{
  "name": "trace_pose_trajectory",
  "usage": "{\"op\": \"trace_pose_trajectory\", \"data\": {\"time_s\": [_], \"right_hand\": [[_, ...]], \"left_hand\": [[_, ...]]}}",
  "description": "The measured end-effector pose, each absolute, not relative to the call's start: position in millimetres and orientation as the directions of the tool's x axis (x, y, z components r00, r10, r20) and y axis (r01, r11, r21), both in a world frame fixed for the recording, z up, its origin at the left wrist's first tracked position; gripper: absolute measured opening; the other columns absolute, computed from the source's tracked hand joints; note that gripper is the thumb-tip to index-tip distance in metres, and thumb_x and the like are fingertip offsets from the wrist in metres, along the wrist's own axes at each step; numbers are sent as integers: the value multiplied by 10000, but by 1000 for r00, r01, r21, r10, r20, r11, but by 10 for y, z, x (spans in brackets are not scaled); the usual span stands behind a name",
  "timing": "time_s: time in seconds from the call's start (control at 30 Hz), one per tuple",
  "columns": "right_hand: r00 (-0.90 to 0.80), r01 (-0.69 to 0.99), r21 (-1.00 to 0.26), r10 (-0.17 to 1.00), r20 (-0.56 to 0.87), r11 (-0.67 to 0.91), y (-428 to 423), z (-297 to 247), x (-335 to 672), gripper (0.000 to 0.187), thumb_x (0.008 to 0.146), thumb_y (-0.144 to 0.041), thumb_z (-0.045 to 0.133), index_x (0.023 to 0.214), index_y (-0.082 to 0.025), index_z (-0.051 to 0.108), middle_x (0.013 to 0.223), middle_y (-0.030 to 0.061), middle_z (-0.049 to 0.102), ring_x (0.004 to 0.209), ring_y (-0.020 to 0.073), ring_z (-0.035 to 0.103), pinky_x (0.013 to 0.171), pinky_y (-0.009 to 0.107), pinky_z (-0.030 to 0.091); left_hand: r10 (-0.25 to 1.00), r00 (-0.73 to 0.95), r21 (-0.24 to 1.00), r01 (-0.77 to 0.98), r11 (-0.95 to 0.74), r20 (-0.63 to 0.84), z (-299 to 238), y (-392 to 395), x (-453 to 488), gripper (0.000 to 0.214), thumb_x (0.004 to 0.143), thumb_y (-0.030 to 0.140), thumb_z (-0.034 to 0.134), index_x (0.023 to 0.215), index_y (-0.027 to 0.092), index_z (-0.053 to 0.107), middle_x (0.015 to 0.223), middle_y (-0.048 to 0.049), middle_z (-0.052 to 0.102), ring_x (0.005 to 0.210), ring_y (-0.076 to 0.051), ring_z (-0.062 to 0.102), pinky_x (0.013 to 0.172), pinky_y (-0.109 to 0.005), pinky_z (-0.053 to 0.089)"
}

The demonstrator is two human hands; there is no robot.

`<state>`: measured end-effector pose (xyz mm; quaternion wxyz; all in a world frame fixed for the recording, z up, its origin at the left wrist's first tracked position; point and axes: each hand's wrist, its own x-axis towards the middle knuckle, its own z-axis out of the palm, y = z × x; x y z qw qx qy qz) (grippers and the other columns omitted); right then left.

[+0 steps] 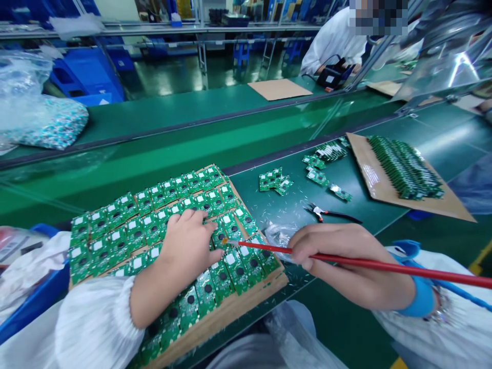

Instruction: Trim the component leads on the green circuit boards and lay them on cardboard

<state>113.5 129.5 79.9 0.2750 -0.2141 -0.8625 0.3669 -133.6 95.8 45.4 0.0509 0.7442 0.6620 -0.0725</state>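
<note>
Rows of green circuit boards (134,233) lie side by side on a brown cardboard sheet (215,312), each with a white square and a black round spot. My left hand (188,241) rests on top of them, fingers spread and pointing away from me. Between the thumb and fingers of my right hand (342,261) is a thin red paintbrush (369,263). Its bristle tip, orange-tinged, reaches a board just right of my left hand; whether it touches I cannot tell. A small clear plastic bag (282,234) lies beyond the brush, partly behind my right hand.
Side cutters (330,212) lie among scattered white clippings. Loose boards (274,180) are behind them, and stacked boards (407,169) stand on another cardboard (365,174). A blue bin (34,302) is at left. Across the green conveyor belt (161,146), a co-worker (334,41) handles a black device.
</note>
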Motion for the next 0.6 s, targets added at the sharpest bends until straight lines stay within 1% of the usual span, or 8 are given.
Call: {"op": "trace_pose_trajectory", "data": {"time_s": [0.13, 0.27, 0.47, 0.6], "right_hand": [[-733, 124, -776, 585, 349, 618, 1267, 763, 1012, 153, 808, -73, 508, 786, -172, 623, 716, 40, 642, 653, 110, 611, 608, 207, 506], [-739, 104, -785, 576, 350, 610, 1245, 701, 836, 146, 823, -99, 499, 784, -164, 624, 714, 46, 641, 662, 116, 610, 607, 220, 503], [-761, 135, -732, 543, 356, 668, 1200, 646, 696, 165, 827, -87, 468, 815, -154, 619, 732, 51, 641, 668, 108, 596, 620, 215, 484], [-777, 104, -726, 511, 367, 680, 1173, 623, 688, 186, 823, -80, 449, 823, -161, 616, 737, 45, 642, 679, 107, 595, 618, 209, 474]], "left_hand": [[982, 88, -30, 995, -94, -168, 492, 892, -1457, 499, 665, 430, 667, 1129, 246, 663, 1257, -113, 580, 1114, -359, 495, 863, -494, 392], [981, 41, -57, 997, -52, -190, 497, 811, -1578, 467, 669, 405, 676, 1111, 254, 676, 1243, -114, 588, 1120, -362, 495, 872, -490, 386], [985, 43, -39, 998, -50, -168, 435, 784, -1619, 446, 676, 414, 667, 1094, 261, 685, 1226, -114, 596, 1110, -364, 496, 846, -482, 390], [986, 42, -34, 998, -49, -162, 428, 789, -1622, 444, 676, 397, 659, 1091, 244, 687, 1213, -117, 602, 1091, -356, 501, 838, -475, 390]]}}
